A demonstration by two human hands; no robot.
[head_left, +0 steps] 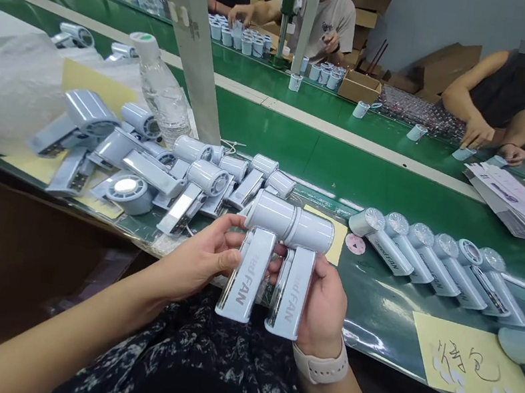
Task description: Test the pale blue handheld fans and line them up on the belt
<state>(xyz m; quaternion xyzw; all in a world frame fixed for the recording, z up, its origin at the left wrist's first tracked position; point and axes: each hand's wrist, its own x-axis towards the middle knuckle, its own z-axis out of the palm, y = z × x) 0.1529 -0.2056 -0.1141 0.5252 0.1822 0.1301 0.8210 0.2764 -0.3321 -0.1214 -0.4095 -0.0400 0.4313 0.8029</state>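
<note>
Two pale blue-white handheld fans with "FAN" printed on their handles stand side by side in front of me. My left hand [195, 260] grips the left fan [247, 275] by its handle, with the fingers reaching up under the barrel-shaped head. My right hand [324, 306] holds the handle of the right fan [294, 283] from behind. The two fan heads touch or nearly touch. Both hands are over my dark floral lap, just in front of the green conveyor belt [386, 184].
A heap of similar fans [146, 166] and a water bottle [162, 89] lie left of my hands. Several fans stand in a row [437, 268] on the right, beside a handwritten yellow note [470, 358]. Printed cards [513, 200] and co-workers' hands handling small cylinders lie beyond.
</note>
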